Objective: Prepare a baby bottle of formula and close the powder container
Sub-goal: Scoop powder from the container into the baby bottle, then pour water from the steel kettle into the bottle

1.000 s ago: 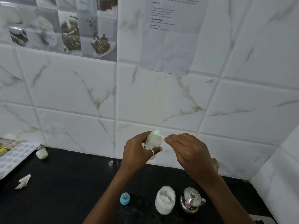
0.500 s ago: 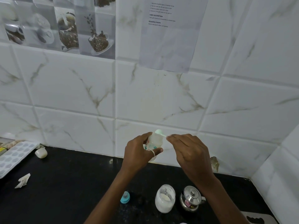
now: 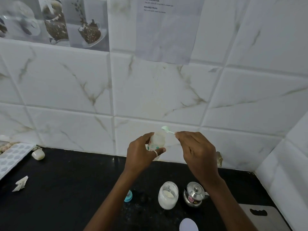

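My left hand (image 3: 141, 154) grips a small clear baby bottle (image 3: 157, 141) with printed marks, held up in front of the tiled wall. My right hand (image 3: 196, 150) pinches the handle of a pale green scoop (image 3: 166, 129), whose bowl hovers just above the bottle's open mouth. Below on the black counter (image 3: 66, 189) stands the open glass powder jar (image 3: 168, 195) with white powder inside. A white round lid (image 3: 188, 225) lies at the bottom edge. The blue teat cap (image 3: 128, 196) lies partly hidden behind my left forearm.
A small lidded steel pot (image 3: 195, 194) stands right of the jar. A grey cutting board (image 3: 263, 215) lies at bottom right. At the left are a white moulded tray (image 3: 11, 157), a small white object (image 3: 38, 154) and a crumpled paper scrap (image 3: 20, 183).
The scoop's bowl has lifted slightly and sits a little to the right above the bottle mouth. The view tilted down, bringing the white lid and cutting board into sight.
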Tool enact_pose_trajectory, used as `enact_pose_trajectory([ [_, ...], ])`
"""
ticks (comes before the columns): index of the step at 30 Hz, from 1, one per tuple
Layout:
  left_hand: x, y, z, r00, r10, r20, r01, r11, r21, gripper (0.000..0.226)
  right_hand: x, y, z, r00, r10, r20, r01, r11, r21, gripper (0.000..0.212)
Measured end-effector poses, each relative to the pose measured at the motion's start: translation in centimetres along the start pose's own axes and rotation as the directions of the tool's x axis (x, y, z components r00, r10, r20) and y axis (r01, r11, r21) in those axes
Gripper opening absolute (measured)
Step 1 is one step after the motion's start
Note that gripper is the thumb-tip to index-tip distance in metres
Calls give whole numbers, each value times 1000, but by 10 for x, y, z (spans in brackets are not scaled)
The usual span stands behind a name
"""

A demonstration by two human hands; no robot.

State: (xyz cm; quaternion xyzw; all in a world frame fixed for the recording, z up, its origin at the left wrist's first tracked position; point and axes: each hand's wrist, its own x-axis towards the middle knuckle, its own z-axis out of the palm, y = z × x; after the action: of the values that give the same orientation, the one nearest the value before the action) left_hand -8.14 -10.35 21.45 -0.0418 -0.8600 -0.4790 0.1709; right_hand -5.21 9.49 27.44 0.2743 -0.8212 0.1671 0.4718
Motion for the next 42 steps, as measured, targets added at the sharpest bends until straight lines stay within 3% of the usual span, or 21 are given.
enact_pose_trajectory([
  [4,-7,-8,7,1000,-2,-12,2,1000,-16,76,-16,6,3,979,198,-40,-189,969,162,16],
  [9,-23,-23,20,1000,-18,2,18,999,-45,67,-46,12,7,897,440,38,-430,852,298,14],
  [17,-60,-60,47,983,-180,26,181,978,-104,61,-110,19,27,620,746,243,-764,503,404,12],
  [20,-73,-78,54,974,-225,36,227,971,-80,62,-135,25,37,488,811,322,-854,368,368,13],
  [22,-82,-89,58,965,-260,37,262,962,-76,62,-151,30,44,431,823,370,-894,332,301,12],
  [24,-89,-101,62,955,-294,39,296,953,-70,62,-165,35,52,408,808,426,-913,349,212,12],
  [30,-98,-125,75,933,-360,32,361,931,-52,58,-182,43,76,468,658,590,-804,595,-25,12],
  [36,-104,-133,84,922,-386,36,387,921,-32,59,-176,39,101,392,520,759,-607,766,-212,19],
  [42,-107,-134,89,921,-387,49,388,921,-22,59,-171,37,121,318,465,826,-458,838,-296,19],
])
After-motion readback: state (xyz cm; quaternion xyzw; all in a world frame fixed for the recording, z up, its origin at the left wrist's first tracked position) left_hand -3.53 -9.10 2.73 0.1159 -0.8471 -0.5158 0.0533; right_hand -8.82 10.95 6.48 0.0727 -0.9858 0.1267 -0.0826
